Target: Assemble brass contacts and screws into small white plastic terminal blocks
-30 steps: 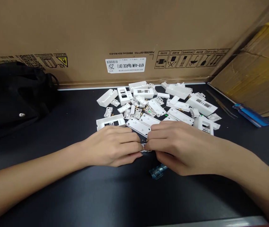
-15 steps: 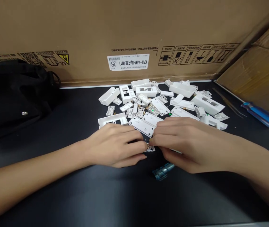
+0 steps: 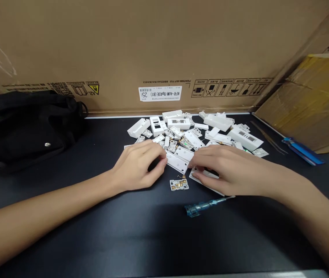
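Note:
A small white plastic housing with brass contacts inside lies on the dark tabletop between my hands, touched by neither. A thin bent metal piece rests at its upper edge. My left hand is left of it, thumb and index fingertip drawn together by a white plate; whatever is in the pinch is hidden. My right hand is over another white plate, fingers bent and closed toward the thumb, their contents hidden. Below lies a translucent blue screwdriver, its shaft pointing right.
White casings and small plastic parts are heaped behind my hands. A black bag sits at left. A large cardboard box stands behind, a taped one at right. Near it are blue-handled tweezers.
My hands have moved apart, uncovering the small housing with brass contacts. The right hand has shifted off the screwdriver's shaft. The view has tilted up slightly.

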A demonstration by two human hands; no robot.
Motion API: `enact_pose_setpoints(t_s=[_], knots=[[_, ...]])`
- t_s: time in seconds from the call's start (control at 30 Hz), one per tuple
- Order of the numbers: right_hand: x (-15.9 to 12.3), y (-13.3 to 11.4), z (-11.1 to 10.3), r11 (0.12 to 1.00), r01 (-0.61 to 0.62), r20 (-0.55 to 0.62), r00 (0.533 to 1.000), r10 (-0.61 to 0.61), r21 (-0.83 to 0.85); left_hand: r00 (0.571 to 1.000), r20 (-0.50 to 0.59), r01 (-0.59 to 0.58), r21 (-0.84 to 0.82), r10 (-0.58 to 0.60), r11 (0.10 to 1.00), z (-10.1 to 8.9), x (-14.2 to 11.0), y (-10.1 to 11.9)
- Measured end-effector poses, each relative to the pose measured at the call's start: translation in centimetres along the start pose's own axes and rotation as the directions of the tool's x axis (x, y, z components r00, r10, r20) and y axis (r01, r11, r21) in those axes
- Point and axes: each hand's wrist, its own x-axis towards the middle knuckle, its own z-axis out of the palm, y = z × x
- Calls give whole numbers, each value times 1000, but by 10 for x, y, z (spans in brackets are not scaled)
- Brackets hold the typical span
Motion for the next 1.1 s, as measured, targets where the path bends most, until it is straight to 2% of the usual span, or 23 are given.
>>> enact_pose_setpoints(t_s=[0.13, 0.33, 0.57, 0.8, 0.9, 0.97, 1.1], knots=[[0, 1, -3, 1000, -24, 12, 1000, 24, -4, 998, -44, 45, 83, -42, 996, 0, 2, -8], [-2, -1, -6, 998, -56, 22, 998, 56, 4, 987, 156, 9, 244, -48, 970, 0, 4, -8], [-5, 2, -8, 991, -135, 77, 988, 134, 6, 988, 152, -8, 260, -33, 966, -2, 5, -5], [-11, 8, -11, 974, -225, 64, 972, 225, -15, 987, 163, -41, 247, 1, 968, 0, 6, -8], [-13, 13, -9, 974, -224, 73, 972, 224, -9, 989, 135, -87, 218, 58, 972, 0, 5, -8], [-14, 15, -9, 978, -207, 70, 976, 207, -2, 984, 108, -160, 174, 143, 972, -1, 6, -8], [-18, 9, -15, 975, -210, 66, 976, 206, 65, 922, 108, -378, 37, 372, 925, -3, 7, -5]])
